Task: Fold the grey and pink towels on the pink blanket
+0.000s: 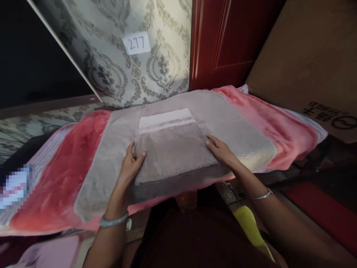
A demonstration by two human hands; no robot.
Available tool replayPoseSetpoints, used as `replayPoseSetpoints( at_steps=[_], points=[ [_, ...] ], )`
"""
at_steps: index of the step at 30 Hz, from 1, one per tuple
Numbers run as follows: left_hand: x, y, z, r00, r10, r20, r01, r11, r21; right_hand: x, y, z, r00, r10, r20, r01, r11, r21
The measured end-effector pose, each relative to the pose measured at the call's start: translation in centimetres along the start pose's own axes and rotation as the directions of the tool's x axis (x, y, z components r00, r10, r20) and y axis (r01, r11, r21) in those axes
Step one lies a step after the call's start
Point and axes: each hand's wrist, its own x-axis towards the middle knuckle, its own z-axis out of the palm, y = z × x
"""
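Note:
A folded grey towel [174, 149] with a white band along its far edge lies on a larger grey towel [240, 130] spread flat. My left hand [131, 163] grips the folded towel's left edge, thumb on top and fingers curled round it. My right hand [223, 152] rests on the right edge, fingers laid along it and tucked at the side. Each wrist wears a bangle.
A pink-red blanket [58, 175] covers the surface under the towels. Behind stand a patterned wall with a paper tag reading 277 [136, 44], a red door [223, 41] and a cardboard box [306, 59] at the right. A yellow object [249, 223] lies below.

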Motion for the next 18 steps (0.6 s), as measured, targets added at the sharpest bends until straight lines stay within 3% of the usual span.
replayPoseSetpoints(
  at_steps=[3, 9, 14, 16, 18],
  points=[
    [-1.2, -0.1, 0.4, 0.997, 0.057, -0.047, -0.055, 0.998, 0.040, -0.9, -0.3, 0.3, 1.000, 0.002, -0.027, -0.003, 0.999, -0.034],
    [-0.8, -0.6, 0.9, 0.992, 0.111, -0.052, -0.108, 0.993, 0.051, -1.2, -1.0, 0.5, 0.997, -0.041, -0.060, 0.038, 0.998, -0.049],
    [-1.7, 0.0, 0.0, 0.988, 0.143, -0.052, -0.131, 0.975, 0.177, -2.0, -0.1, 0.2, 0.996, -0.035, -0.085, 0.035, 0.999, 0.003],
    [-3.0, 0.9, -0.6, 0.965, 0.239, -0.107, -0.198, 0.935, 0.294, -3.0, 0.1, 0.0, 0.993, -0.061, -0.098, 0.064, 0.998, 0.024],
    [-4.6, 2.1, -0.7, 0.899, 0.416, -0.134, -0.336, 0.855, 0.396, -4.2, 0.2, -0.1, 0.987, -0.106, -0.121, 0.111, 0.993, 0.029]
  ],
)
